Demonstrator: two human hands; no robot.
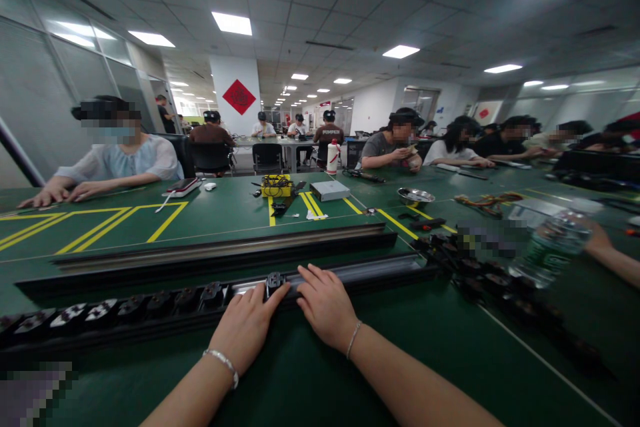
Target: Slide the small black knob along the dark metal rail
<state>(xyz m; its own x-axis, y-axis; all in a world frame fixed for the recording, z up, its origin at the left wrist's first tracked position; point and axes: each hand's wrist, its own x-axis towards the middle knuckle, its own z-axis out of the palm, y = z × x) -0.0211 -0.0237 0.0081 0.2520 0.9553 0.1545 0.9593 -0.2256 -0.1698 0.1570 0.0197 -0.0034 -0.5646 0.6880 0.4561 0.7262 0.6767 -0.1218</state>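
A long black track rail lies across the green table in front of me. A small black socket module sits in its channel. My left hand has its thumb and forefinger around this module, one on each side. Just to the right, my right hand rests on the rail with fingers stretched out, close to the module but apart from it. More socket modules, black and some with white faces, line the rail's left part. The undersides of my fingers are hidden.
Behind the rail lie further black rail pieces. Many dark modules are heaped at the right, beside a water bottle near another person's arm. A metal bowl and grey box stand farther back. Co-workers sit around.
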